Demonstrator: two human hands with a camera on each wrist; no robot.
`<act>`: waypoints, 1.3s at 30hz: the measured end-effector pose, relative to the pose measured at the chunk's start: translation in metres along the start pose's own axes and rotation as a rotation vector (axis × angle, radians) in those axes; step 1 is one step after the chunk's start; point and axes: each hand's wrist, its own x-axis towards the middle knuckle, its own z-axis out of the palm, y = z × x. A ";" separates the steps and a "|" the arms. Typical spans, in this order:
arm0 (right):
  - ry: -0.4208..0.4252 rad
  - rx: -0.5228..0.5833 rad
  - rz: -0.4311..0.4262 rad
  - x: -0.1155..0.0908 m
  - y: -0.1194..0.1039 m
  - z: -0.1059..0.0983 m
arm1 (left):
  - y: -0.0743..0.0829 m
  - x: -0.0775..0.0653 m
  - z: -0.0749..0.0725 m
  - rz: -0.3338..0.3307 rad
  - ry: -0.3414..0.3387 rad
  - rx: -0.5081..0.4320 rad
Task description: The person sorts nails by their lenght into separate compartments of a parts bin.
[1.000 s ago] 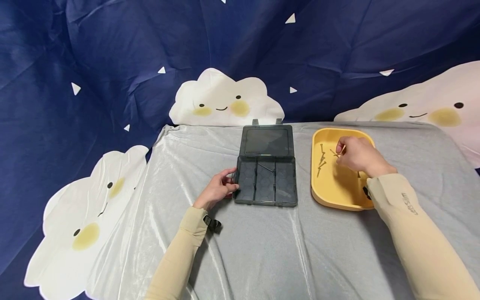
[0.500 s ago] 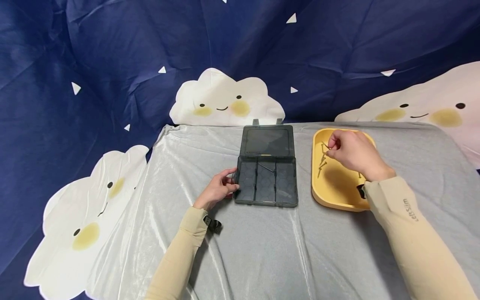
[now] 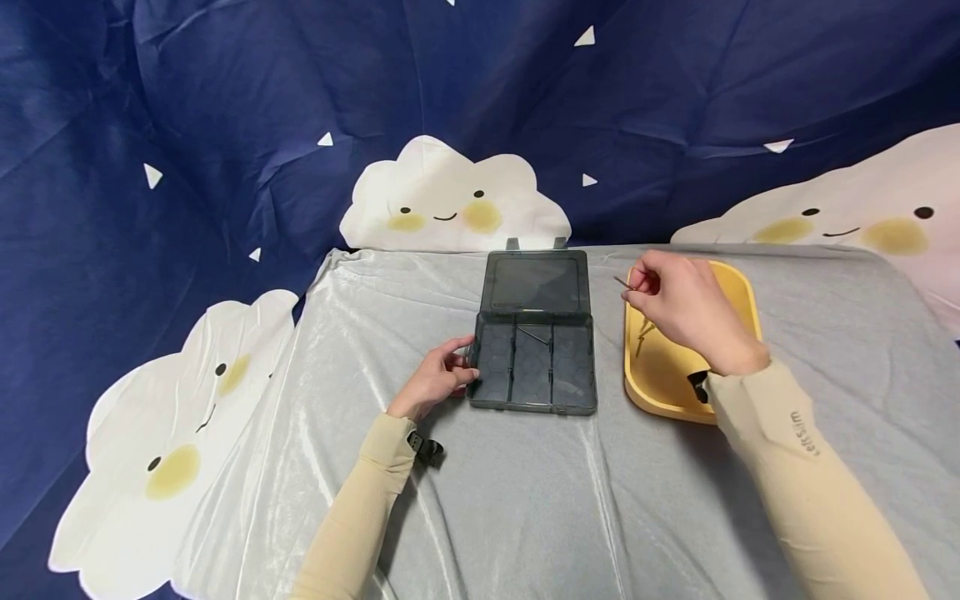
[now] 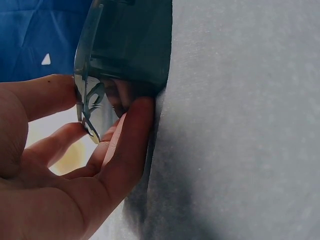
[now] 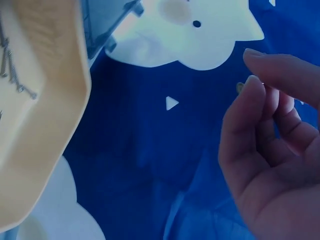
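A dark translucent compartment box (image 3: 491,367) stands with its lid (image 3: 536,281) swung back. One screw (image 3: 533,335) lies across its middle compartment. My left hand (image 3: 431,382) grips the box's left side, thumb and fingers on its wall (image 4: 130,45) in the left wrist view. Pinched between thumb and forefinger of my right hand (image 3: 682,304) is a screw (image 3: 623,283), its shaft pointing left past the rim of the yellow bin (image 3: 660,379). Several more screws (image 5: 12,70) lie in that bin, partly hidden by the right hand in the head view.
Grey velvety cloth (image 3: 525,500) covers the table. A dark blue curtain (image 3: 480,75) with white clouds hangs behind its far edge. A strip of cloth separates the box from the bin on its right.
The right hand has lifted from inside the yellow bin and moved left to its left rim, with a screw in its fingertips. The left hand and the box have stayed put.
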 end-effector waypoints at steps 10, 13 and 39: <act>0.101 0.064 -0.085 0.001 -0.017 0.015 | -0.001 -0.001 0.000 0.004 0.006 -0.002; 0.123 0.111 -0.105 0.000 -0.020 0.023 | -0.004 0.002 -0.001 -0.006 0.002 0.002; -0.006 0.308 0.031 -0.005 -0.031 0.096 | -0.029 0.019 -0.001 -0.020 0.043 -0.023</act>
